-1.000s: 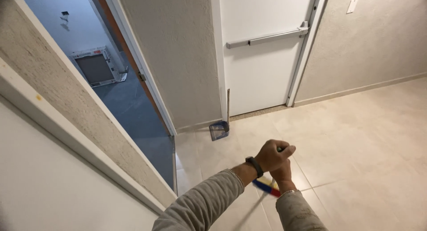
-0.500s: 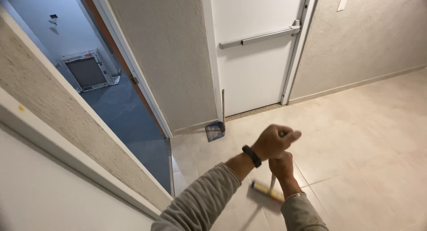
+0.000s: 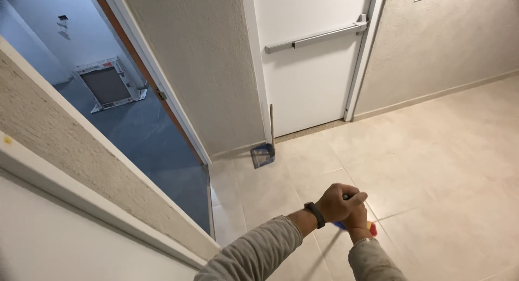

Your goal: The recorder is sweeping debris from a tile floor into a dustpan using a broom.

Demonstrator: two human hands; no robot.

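Open tiled floor [image 3: 432, 167]; dustpan [image 3: 263, 154] near wall.

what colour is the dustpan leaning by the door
Blue, with a long upright handle; the dustpan shows in the head view.

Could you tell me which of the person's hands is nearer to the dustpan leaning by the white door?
Left. The left hand grips the broom handle's top, closer to the dustpan; the right hand sits just below it, farther away.

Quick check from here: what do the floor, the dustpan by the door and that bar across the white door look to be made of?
Floor: glazed-looking beige tile, with grout lines and a soft sheen.
Dustpan: probably plastic, dark blue-grey and matte; its upright handle looks wooden, though too thin to be sure.
Push bar: likely brushed metal, grey and dull.
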